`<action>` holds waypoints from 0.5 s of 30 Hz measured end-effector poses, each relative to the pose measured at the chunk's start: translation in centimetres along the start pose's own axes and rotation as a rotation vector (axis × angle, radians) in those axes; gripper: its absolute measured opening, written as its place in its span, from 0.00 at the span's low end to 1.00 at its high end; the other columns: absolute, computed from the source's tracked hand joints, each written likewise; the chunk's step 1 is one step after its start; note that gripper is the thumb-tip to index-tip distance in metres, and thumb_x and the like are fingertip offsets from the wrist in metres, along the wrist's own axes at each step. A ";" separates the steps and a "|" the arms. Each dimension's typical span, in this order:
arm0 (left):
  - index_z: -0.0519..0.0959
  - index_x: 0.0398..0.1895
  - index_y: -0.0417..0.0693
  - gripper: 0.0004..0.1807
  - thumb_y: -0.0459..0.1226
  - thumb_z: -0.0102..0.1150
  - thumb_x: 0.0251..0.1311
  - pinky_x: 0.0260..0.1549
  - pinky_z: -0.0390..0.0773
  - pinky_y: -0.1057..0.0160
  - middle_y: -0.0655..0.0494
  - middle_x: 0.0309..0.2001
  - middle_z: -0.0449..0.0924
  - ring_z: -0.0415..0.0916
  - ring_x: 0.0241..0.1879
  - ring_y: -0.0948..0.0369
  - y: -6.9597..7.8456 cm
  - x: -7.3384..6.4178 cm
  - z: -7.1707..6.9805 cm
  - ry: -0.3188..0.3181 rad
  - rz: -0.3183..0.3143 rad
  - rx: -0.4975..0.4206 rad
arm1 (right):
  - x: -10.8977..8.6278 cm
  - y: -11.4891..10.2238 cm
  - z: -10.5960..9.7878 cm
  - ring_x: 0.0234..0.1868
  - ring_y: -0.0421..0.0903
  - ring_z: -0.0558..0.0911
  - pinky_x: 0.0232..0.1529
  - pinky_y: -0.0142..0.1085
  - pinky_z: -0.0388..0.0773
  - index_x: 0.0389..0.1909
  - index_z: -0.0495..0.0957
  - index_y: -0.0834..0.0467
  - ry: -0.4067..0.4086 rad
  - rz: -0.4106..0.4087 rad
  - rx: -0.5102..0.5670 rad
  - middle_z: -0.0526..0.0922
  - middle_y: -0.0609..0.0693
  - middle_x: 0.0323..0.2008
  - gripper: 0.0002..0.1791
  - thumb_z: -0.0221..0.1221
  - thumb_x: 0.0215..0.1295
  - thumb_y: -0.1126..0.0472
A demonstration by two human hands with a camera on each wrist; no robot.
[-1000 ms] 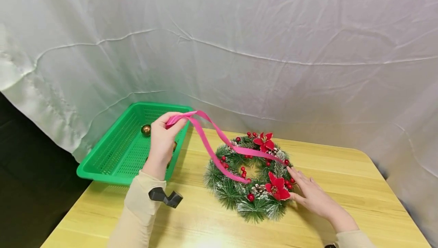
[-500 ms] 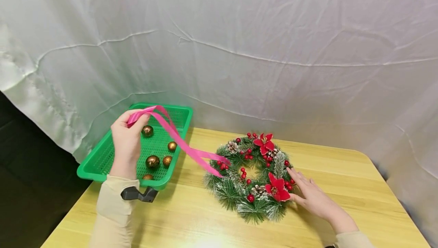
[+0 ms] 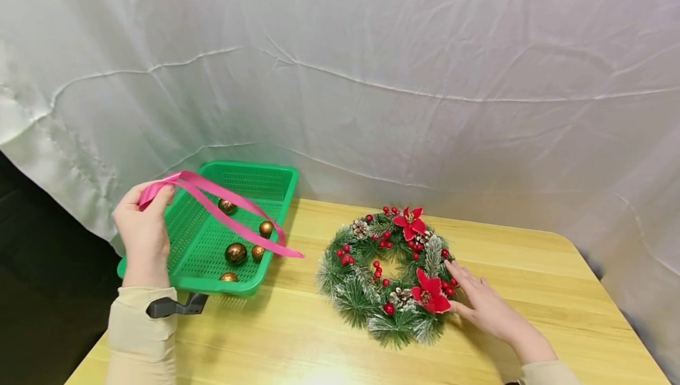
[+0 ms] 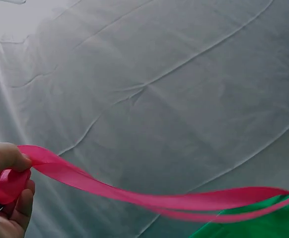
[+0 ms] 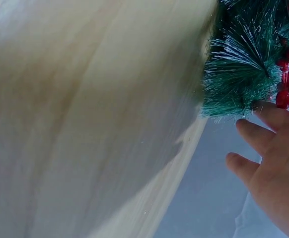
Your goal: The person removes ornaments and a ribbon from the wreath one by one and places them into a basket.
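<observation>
Over the left part of the green basket (image 3: 183, 283), my left hand (image 3: 142, 225) pinches a folded pink ribbon (image 3: 225, 219) between thumb and fingers. Two long tails of it trail rightward across the basket, one tip reaching past the rim. In the left wrist view the ribbon (image 4: 109, 191) runs out from the bunched fold in the fingers. My right hand (image 3: 489, 308) rests against the right side of a green Christmas wreath (image 3: 356, 299), its fingers extended. Red poinsettias, berries and pinecones decorate the wreath. The right wrist view shows fingers beside its needles (image 5: 239, 74) and red berries.
Several bronze baubles (image 3: 236, 253) lie inside the basket. The basket stands at the left of the wooden table (image 3: 531, 279), with the wreath to its right. A pale grey curtain (image 3: 372, 78) hangs behind the table.
My left hand has moved left, drawing the ribbon off the wreath and over the basket. The baubles have come into fuller view. My right hand and the wreath stay in place.
</observation>
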State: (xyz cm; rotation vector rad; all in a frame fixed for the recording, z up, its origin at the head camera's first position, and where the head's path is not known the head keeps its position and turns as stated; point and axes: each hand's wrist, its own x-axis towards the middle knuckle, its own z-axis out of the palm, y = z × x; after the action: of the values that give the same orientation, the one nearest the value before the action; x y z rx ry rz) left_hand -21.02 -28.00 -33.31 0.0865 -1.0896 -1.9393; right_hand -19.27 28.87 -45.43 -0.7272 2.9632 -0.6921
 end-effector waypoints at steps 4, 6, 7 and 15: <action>0.82 0.29 0.28 0.05 0.18 0.65 0.47 0.26 0.78 0.72 0.49 0.26 0.79 0.75 0.22 0.62 0.2 0.4 -0.6 0.068 -0.006 0.046 | 0.0 0.0 0.0 0.68 0.66 0.56 0.62 0.67 0.46 0.74 0.51 0.58 0.000 0.001 -0.003 0.53 0.66 0.70 0.45 0.58 0.63 0.43; 0.83 0.30 0.30 0.06 0.20 0.66 0.47 0.28 0.78 0.73 0.50 0.28 0.79 0.75 0.25 0.62 0.2 0.4 -0.8 0.098 -0.016 0.101 | 0.0 0.1 0.0 0.68 0.66 0.56 0.62 0.67 0.46 0.74 0.51 0.58 0.002 0.002 -0.006 0.53 0.66 0.70 0.45 0.58 0.63 0.43; 0.84 0.30 0.31 0.06 0.20 0.67 0.47 0.29 0.78 0.73 0.50 0.29 0.79 0.75 0.26 0.63 0.2 0.5 -0.9 0.115 -0.027 0.131 | 0.0 0.1 0.0 0.68 0.66 0.56 0.62 0.67 0.46 0.74 0.51 0.58 0.003 0.003 -0.006 0.53 0.66 0.70 0.45 0.58 0.63 0.43; 0.86 0.27 0.44 0.03 0.30 0.70 0.48 0.34 0.68 0.72 0.61 0.29 0.78 0.70 0.33 0.66 -0.7 0.7 -2.1 0.271 0.013 0.407 | 0.0 0.2 0.1 0.68 0.67 0.56 0.62 0.68 0.46 0.74 0.51 0.57 -0.001 0.007 0.005 0.53 0.66 0.70 0.46 0.58 0.62 0.42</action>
State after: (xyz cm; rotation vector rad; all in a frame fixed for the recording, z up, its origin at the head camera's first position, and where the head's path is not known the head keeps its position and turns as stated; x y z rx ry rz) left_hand -21.01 -29.76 -34.84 0.5480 -1.2762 -1.6117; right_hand -19.31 28.98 -45.61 -0.7163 2.9612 -0.6979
